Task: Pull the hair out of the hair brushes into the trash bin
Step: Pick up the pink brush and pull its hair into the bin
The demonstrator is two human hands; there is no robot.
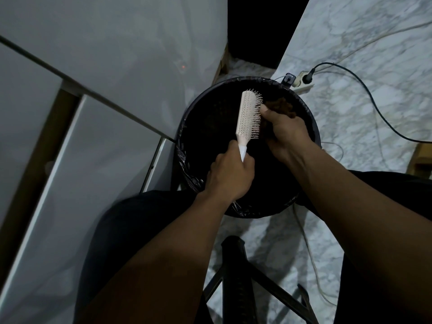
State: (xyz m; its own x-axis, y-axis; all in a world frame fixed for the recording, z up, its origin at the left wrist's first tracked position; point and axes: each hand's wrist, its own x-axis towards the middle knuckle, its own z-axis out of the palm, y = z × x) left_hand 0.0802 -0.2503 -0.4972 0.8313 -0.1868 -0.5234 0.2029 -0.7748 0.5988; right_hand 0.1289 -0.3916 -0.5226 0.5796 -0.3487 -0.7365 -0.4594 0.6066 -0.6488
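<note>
Fingers of the right hand (284, 130) pinch a brown hair clump (281, 108) just right of the bristles, over the trash bin (311, 127), while the left hand (230, 175) grips the handle of the hair brush (248, 115), whose long axis points away from the person.

Both bare forearms reach forward and down from the lower edge of view, the left hand (230, 174) curled into a closed fist with its knuckles up, the right hand (286, 132) just ahead and beside it, fingers (265, 111) bent and pinched together.
</note>
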